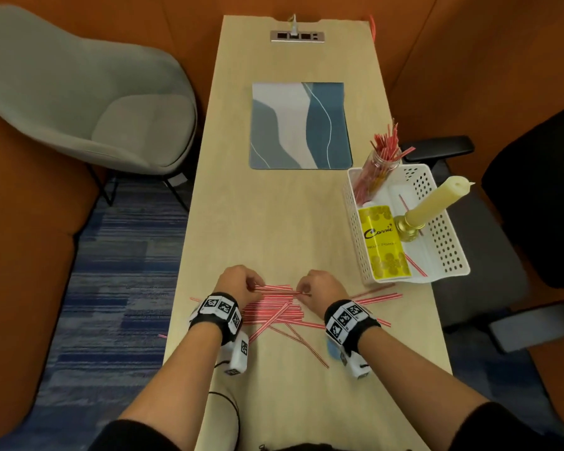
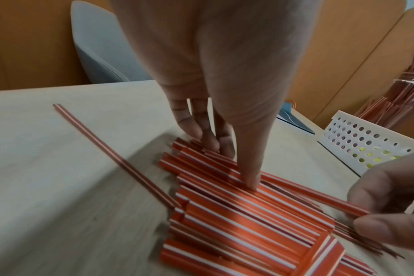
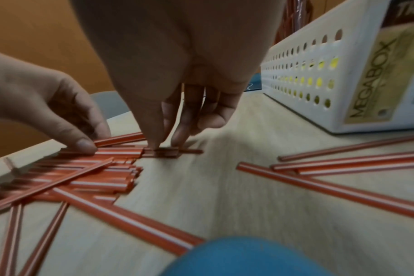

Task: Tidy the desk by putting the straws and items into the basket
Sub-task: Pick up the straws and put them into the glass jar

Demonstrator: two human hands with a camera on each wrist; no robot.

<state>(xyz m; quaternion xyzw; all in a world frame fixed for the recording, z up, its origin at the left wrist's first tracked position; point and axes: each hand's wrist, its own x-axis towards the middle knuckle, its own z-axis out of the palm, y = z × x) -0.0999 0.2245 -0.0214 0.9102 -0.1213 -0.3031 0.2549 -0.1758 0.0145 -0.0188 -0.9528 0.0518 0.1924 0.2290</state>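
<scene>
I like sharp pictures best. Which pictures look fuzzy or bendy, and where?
Head view: sharpest, but the desk edges bend outward. Left wrist view: the lone straw smears. Right wrist view: the straws blur, and a blue blob stays out of focus.

Black wristbands [image 1: 216, 315], apparently tag-covered.

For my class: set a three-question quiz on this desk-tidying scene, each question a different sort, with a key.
1. True or false: the candle lies in the white basket.
2. Multiple choice: the loose straws on the desk lie (A) inside the basket, (B) by both hands at the near end, (C) on the blue mat.
3. Fill in: the jar in the basket holds more ____.

Key:
1. True.
2. B; the left hand and right hand both pinch straws there.
3. Straws.
</scene>
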